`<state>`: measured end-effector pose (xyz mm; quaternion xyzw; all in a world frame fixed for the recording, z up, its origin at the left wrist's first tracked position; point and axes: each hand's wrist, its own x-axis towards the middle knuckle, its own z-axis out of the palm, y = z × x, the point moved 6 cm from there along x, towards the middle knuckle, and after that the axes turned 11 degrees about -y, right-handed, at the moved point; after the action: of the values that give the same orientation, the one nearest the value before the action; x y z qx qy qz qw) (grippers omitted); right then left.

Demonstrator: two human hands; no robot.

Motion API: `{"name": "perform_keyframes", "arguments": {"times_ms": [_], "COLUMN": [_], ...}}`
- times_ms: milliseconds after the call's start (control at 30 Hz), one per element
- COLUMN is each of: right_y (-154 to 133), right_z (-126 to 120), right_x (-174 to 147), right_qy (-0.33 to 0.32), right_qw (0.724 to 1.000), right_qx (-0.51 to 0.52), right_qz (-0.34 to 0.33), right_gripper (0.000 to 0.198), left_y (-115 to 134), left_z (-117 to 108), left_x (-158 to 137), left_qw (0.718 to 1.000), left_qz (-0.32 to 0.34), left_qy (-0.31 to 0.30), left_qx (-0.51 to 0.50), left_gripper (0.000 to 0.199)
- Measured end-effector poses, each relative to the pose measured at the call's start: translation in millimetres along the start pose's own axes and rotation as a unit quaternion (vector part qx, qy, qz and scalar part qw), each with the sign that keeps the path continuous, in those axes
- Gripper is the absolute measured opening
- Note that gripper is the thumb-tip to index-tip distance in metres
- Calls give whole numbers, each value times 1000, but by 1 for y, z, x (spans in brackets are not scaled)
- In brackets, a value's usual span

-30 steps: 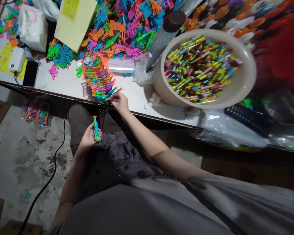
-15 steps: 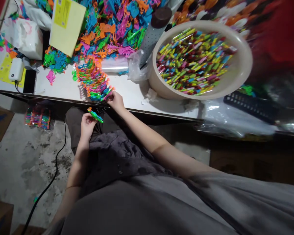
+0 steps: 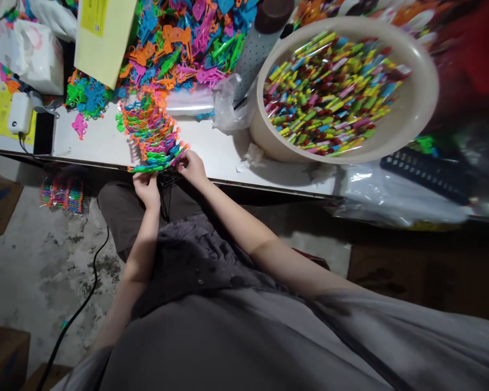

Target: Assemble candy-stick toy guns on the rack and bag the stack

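A long row of small plastic toy pieces, orange, green, blue and pink, stands stacked face to face at the table's front edge. My left hand is pinched on a green and blue toy piece at the near end of this row. On the row's right near corner, my right hand has its fingers closed on a pink piece. The fingertips of both hands are partly hidden by the pieces. A large heap of similar pieces lies behind the row.
To the right stands a beige tub of wrapped coloured sticks. A dotted bottle, a roll of clear plastic, a yellow box and a phone share the white table. A black cable crosses the floor.
My left hand has moved up and forward, bringing the green and blue toy piece from above my lap to the row's near end. My right hand stays at the row's corner.
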<state>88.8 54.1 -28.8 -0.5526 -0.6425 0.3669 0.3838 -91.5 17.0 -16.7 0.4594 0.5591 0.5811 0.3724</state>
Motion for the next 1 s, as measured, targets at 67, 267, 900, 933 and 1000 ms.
{"name": "perform_keyframes", "arguments": {"times_ms": [67, 267, 900, 933, 1000], "right_y": [0, -2, -24, -25, -28], "right_z": [0, 0, -4, -4, -4], "right_x": [0, 0, 8, 8, 8], "right_qy": [5, 3, -44, -47, -51], "right_qw": [1000, 1000, 983, 981, 980], "right_qx": [-7, -12, -169, -175, -180], "right_qz": [2, 8, 64, 64, 64], "right_gripper": [13, 15, 6, 7, 9], "left_y": [-4, -14, 8, 8, 10], "left_z": [1, -2, 9, 9, 10], "left_x": [-3, -4, 11, 12, 13], "left_qw": [1000, 997, 977, 977, 978], "left_qz": [9, 26, -6, -2, -3], "left_qy": [9, 0, -29, -33, -42], "left_qx": [20, 75, 213, 211, 205], "left_gripper": [30, 25, 22, 22, 23]}}
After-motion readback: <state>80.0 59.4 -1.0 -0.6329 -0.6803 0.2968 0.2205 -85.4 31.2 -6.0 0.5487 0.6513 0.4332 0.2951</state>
